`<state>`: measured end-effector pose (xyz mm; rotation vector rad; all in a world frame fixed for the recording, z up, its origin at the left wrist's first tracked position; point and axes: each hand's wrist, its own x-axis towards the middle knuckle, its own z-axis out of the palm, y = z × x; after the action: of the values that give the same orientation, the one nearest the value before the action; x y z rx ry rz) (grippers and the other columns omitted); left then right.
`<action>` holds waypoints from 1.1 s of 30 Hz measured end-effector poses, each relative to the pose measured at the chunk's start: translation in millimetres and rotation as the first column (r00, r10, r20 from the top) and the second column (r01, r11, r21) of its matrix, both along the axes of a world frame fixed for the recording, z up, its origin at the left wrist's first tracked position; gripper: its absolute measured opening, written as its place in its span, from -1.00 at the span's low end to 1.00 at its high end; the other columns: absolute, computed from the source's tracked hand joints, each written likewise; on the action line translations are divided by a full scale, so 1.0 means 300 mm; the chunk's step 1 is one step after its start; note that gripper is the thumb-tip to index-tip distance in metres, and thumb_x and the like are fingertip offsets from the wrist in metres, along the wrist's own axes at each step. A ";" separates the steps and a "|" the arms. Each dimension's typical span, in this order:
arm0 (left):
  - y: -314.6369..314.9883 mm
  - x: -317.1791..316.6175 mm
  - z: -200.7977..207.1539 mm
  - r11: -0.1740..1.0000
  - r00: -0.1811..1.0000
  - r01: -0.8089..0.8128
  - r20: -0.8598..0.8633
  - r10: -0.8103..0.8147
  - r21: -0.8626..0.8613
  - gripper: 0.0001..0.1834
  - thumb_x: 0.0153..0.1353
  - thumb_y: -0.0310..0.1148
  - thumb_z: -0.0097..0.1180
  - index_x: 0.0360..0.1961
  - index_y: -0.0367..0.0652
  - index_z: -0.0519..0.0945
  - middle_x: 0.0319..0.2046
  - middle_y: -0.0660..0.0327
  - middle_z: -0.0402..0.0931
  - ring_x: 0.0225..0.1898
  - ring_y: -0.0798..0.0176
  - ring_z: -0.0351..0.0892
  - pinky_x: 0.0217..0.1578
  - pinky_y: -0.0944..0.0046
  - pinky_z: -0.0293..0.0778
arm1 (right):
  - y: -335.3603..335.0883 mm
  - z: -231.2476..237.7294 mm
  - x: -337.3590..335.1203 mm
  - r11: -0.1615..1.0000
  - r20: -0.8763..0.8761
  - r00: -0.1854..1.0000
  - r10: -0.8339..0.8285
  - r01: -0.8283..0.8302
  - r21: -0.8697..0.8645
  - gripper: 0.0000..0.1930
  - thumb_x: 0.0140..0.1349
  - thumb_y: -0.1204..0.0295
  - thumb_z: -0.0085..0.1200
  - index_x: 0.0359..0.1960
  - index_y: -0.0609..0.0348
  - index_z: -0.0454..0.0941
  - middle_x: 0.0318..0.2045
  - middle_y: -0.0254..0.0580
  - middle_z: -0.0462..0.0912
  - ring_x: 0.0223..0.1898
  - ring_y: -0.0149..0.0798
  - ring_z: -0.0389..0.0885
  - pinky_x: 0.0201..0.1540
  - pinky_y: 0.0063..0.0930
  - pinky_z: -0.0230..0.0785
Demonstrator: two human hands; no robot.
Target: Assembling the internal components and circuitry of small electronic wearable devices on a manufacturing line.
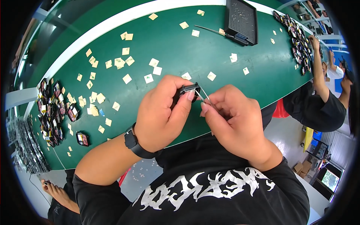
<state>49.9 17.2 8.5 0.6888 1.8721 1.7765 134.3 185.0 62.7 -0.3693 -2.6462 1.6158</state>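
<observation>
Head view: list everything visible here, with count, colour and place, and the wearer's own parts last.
Table: one, green top with a white far edge, across the upper picture.
Paper squares: many, pale yellow and white, scattered over the table.
Small black part: one, pinched in the left hand.
Tweezers: one, silvery, in the right hand, tips at the black part.
Small dark parts: a heap at the table's left end, another heap at its far right; count unclear.
Black tray: one, at the far edge.
Co-worker's arm: one, at the right.
Bare foot: one, lower left, on the floor.
Black wristband: one, on the left wrist.
Left hand: closed on the black part.
Right hand: closed on the tweezers.
</observation>
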 end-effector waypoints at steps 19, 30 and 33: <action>-0.001 -0.016 0.032 1.000 0.995 -0.025 0.092 0.026 -0.011 -0.86 0.51 -0.40 -0.02 -0.03 -0.23 0.48 -0.38 0.32 0.53 -0.45 0.55 0.34 -0.39 0.47 0.30 | 0.040 0.007 0.006 0.997 -0.050 0.996 0.076 -0.077 -0.003 -0.85 0.26 0.62 0.25 -0.23 0.27 0.50 -0.57 -0.21 0.61 -0.60 -0.44 0.58 -0.54 -0.54 0.32; -0.025 -0.055 0.066 0.982 0.959 0.187 0.220 -0.180 -0.011 -0.57 0.21 -0.57 -0.10 0.13 -0.27 0.44 -0.28 0.25 0.52 -0.33 0.50 0.44 -0.34 0.44 0.33 | 0.121 -0.013 -0.097 0.889 -0.419 0.816 0.397 -0.227 0.399 -0.75 -0.03 0.66 0.38 -0.27 0.16 0.70 -0.43 -0.26 0.57 -0.49 -0.26 0.57 -0.51 -0.40 0.36; -0.026 -0.073 0.051 0.976 0.944 0.220 0.249 -0.215 0.008 -0.47 0.12 -0.56 -0.12 0.18 -0.28 0.42 -0.23 0.21 0.52 -0.29 0.45 0.47 -0.29 0.40 0.39 | 0.142 -0.004 -0.122 0.789 -0.349 0.762 0.546 -0.327 0.520 -0.78 -0.02 0.57 0.34 -0.28 0.10 0.71 -0.39 -0.31 0.57 -0.45 -0.25 0.59 -0.49 -0.37 0.39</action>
<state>28.0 9.5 23.9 0.6074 1.5804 1.6191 97.6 227.6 61.6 0.6591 -2.6645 0.9275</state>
